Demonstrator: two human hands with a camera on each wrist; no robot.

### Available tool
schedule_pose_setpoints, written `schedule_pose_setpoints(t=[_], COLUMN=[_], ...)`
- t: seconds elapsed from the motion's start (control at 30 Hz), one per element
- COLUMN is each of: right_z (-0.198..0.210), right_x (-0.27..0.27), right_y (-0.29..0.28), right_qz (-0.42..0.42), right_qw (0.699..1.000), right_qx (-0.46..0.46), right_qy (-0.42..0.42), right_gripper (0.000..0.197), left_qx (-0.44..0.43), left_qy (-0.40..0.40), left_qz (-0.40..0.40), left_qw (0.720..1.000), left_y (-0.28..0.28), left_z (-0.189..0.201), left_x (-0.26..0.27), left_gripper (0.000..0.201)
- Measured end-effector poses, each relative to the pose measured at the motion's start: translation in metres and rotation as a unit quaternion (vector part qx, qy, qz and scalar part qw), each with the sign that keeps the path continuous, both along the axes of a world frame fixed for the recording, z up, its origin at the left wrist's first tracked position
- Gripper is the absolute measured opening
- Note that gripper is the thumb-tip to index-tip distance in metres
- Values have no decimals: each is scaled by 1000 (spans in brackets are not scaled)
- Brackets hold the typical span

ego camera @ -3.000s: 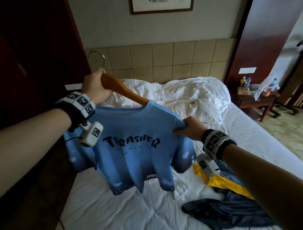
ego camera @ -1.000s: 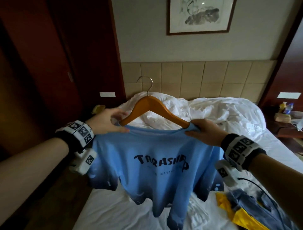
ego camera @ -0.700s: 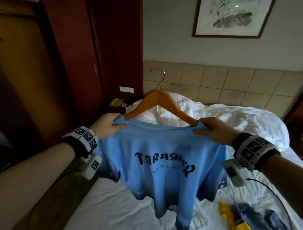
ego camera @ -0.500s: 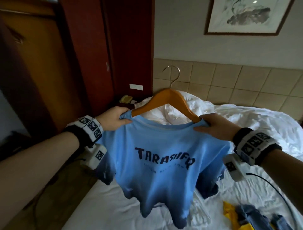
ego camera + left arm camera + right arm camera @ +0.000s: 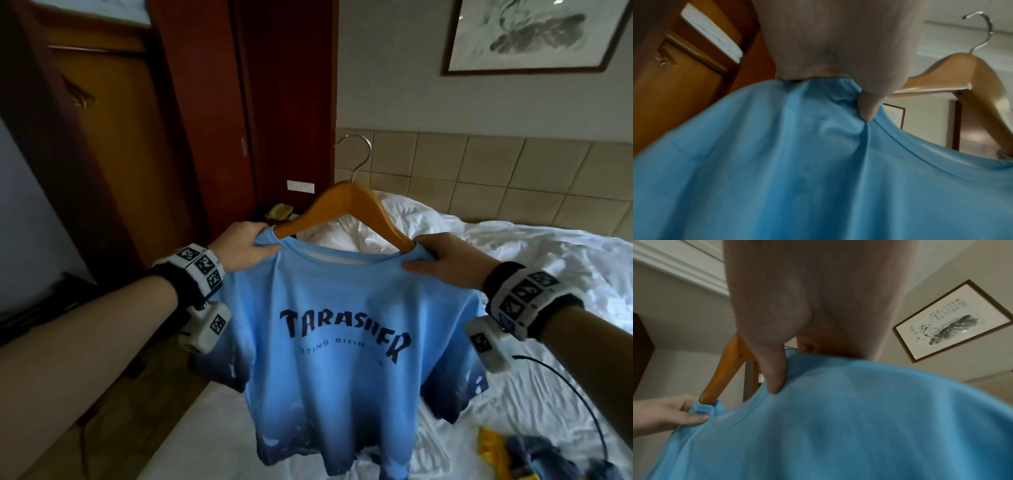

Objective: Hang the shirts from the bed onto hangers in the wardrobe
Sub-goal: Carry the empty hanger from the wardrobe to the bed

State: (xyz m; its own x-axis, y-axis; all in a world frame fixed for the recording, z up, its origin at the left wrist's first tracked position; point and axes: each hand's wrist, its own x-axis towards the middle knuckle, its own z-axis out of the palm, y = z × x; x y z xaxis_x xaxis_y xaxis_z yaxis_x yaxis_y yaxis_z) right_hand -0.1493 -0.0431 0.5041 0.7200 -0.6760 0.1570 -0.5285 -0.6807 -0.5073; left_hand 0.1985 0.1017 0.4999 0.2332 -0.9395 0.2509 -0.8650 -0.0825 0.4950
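Since a moment ago view has swung left, wardrobe [image 5: 113,154] now larger; both grips unchanged. Head view: left hand [image 5: 239,250] pinches blue shirt [image 5: 342,325] at left shoulder, right hand [image 5: 445,263] pinches right shoulder, shirt on wooden hanger [image 5: 349,205] held up over bed [image 5: 548,274]. Left wrist view: thumb [image 5: 869,105] pressed into shirt fabric by collar. Right wrist view: thumb [image 5: 774,369] clamps collar edge, left hand's fingers [image 5: 694,417] gripping far shoulder.
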Motion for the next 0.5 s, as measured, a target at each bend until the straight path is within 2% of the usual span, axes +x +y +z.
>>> schedule_pose_setpoints(t=[0.1, 0.2, 0.23, 0.37, 0.5], right_z=[2, 6, 8, 11, 17], right_x=[5, 27, 38, 97, 175], right_y=[-1, 2, 5, 27, 64], right_qz=[-1, 18, 30, 78, 149], right_qw=[999, 998, 998, 993, 988], right_qx=[12, 53, 62, 92, 45], right_qy=[33, 19, 13, -2, -5], right_gripper=[23, 25, 24, 19, 22], left_qx=[4, 7, 8, 8, -13], left_qy=[26, 50, 57, 74, 70], left_qz=[23, 43, 52, 106, 176], left_qw=[999, 998, 997, 992, 982], left_y=[13, 33, 42, 95, 164], left_z=[4, 9, 12, 16, 15], left_x=[11, 34, 42, 81, 125], left_gripper=[16, 8, 11, 18, 19])
